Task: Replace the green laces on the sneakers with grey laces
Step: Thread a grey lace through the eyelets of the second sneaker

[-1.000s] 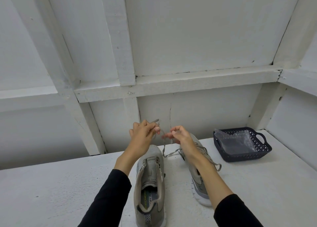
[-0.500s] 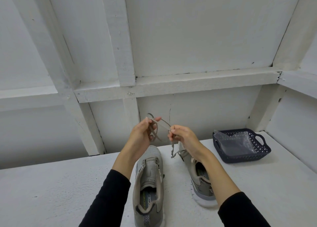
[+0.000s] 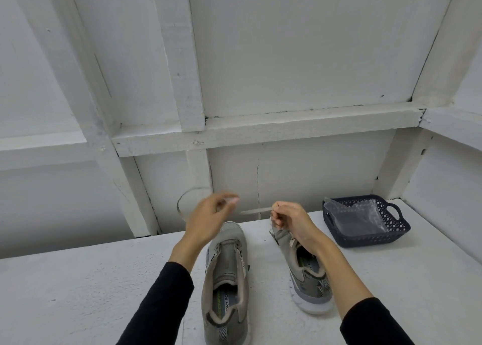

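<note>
- Two hands were raised over the rear half of a white worktop (image 3: 78, 279), both above the toes of a pair of grey sneakers.
- A lace (image 3: 187, 196) curved in a thin, blurred loop in the air left of the left hand, in front of the white back wall; its colour read as greyish, but the blur left that uncertain.
- The left hand (image 3: 208, 219) was smeared by motion, its fingers bent toward the thumb around the lace near the fingertips; how tight that hold was could not be told.
- The left shoe (image 3: 227, 279) lay flat near the front edge's middle, toe pointing at the back wall, its eyelets bare and its tongue exposed.
- A short stretch of lace ran nearly level between the two hands, above the worktop.
- The right hand (image 3: 292, 222) had its fingers curled, thumb and forefinger pinching the lace end at its left side.
- The right shoe (image 3: 305, 274) sat just right of the left shoe, apart from it, heel on the worktop and toe tipped up under the right hand; its eyelets also showed no lacing.
- A dark basket (image 3: 375, 237) stood toward the back right corner, well apart from the shoes, with a clear plastic bag (image 3: 357, 219) lying in it.
</note>
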